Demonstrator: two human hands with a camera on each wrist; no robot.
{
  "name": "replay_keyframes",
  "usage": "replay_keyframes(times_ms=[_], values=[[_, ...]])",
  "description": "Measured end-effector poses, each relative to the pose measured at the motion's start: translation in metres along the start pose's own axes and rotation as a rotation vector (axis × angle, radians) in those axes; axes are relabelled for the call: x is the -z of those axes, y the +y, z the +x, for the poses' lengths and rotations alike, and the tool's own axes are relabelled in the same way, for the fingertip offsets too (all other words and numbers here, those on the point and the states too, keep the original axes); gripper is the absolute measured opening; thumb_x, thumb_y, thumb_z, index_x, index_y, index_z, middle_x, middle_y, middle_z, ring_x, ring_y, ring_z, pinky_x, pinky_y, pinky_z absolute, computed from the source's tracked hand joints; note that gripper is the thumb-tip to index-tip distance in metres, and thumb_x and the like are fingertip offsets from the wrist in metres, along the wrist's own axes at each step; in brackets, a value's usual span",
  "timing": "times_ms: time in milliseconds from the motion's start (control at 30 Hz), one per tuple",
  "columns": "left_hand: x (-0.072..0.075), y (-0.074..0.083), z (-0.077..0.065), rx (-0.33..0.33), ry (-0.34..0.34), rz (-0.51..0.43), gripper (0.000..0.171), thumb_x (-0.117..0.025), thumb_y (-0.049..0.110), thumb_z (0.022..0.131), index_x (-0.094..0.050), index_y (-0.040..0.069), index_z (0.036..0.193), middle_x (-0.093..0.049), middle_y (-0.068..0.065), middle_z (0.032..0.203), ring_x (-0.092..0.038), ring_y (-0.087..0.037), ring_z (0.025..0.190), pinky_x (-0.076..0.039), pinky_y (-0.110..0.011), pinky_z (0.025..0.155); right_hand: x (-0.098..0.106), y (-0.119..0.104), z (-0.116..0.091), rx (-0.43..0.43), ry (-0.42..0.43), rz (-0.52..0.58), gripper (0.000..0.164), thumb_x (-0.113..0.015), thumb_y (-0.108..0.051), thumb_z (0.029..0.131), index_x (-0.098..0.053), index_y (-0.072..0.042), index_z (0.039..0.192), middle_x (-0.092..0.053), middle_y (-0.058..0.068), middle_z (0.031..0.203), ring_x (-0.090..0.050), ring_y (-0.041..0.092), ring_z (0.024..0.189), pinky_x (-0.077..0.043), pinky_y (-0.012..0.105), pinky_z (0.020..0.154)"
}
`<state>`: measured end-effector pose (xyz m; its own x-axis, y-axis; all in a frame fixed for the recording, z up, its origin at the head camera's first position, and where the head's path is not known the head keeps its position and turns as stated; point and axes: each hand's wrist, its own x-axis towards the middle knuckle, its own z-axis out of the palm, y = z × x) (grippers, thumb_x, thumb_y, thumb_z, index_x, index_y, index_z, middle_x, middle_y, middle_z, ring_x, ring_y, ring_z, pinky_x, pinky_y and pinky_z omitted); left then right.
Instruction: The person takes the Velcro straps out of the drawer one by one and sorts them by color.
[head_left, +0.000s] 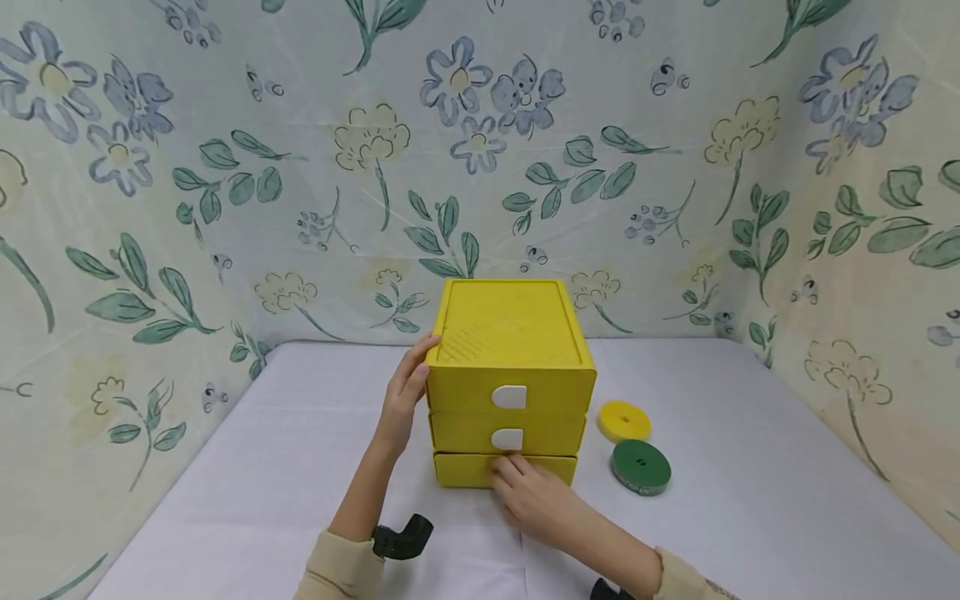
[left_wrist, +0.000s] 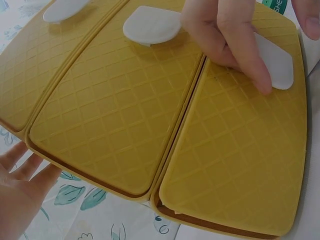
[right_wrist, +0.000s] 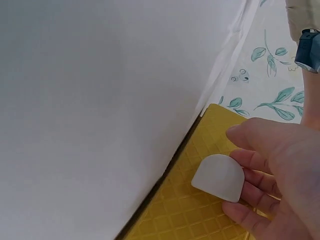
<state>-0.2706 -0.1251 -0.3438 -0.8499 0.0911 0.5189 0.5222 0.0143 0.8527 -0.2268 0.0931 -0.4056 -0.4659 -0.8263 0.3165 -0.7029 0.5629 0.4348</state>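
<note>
A yellow three-drawer box [head_left: 513,325] with white tab handles stands upright on the table. My left hand [head_left: 402,392] rests along its left side, fingers extended toward the top edge; its fingers [left_wrist: 27,167] also show beside the box in the left wrist view. At the bottom drawer [head_left: 461,470], my right hand [head_left: 536,498] has its fingers curled at the white handle [right_wrist: 220,177]. Those fingers lie behind the handle's edge in the right wrist view, with the thumb apart. The bottom drawer's front stands slightly proud of the frame in the left wrist view.
To the right of the box lie a yellow disc-shaped roll [head_left: 624,421] and a green roll [head_left: 641,467], close together. White cloth covers the table [head_left: 300,433]. Floral fabric [head_left: 480,200] hangs behind and along both sides.
</note>
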Motion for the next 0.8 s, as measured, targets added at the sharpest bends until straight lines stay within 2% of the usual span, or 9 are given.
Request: replay_keyframes(times_ms=[433, 800], values=[[-0.001, 0.002, -0.001, -0.004, -0.003, -0.004, 0.044, -0.036, 0.031, 0.095, -0.038, 0.016, 0.136, -0.025, -0.003, 0.149, -0.028, -0.026, 0.135, -0.026, -0.057, 0.105, 0.005, -0.004, -0.003, -0.019, -0.065, 0.084, 0.028, -0.060, -0.026, 0.085, -0.060, -0.012, 0.109, -0.052, 0.000, 0.110, -0.051, 0.013, 0.098, -0.048, 0.021, 0.082], [0.000, 0.002, 0.000, -0.010, -0.005, -0.005, 0.044, -0.036, 0.031, 0.095, -0.038, 0.016, 0.136, -0.026, -0.002, 0.149, -0.029, -0.026, 0.134, -0.026, -0.057, 0.105, 0.011, -0.009, -0.008, -0.020, -0.092, 0.111, 0.031, -0.060, -0.025, 0.084, -0.059, -0.011, 0.111, -0.051, 0.000, 0.112, -0.050, 0.013, 0.100, -0.048, 0.021, 0.084]])
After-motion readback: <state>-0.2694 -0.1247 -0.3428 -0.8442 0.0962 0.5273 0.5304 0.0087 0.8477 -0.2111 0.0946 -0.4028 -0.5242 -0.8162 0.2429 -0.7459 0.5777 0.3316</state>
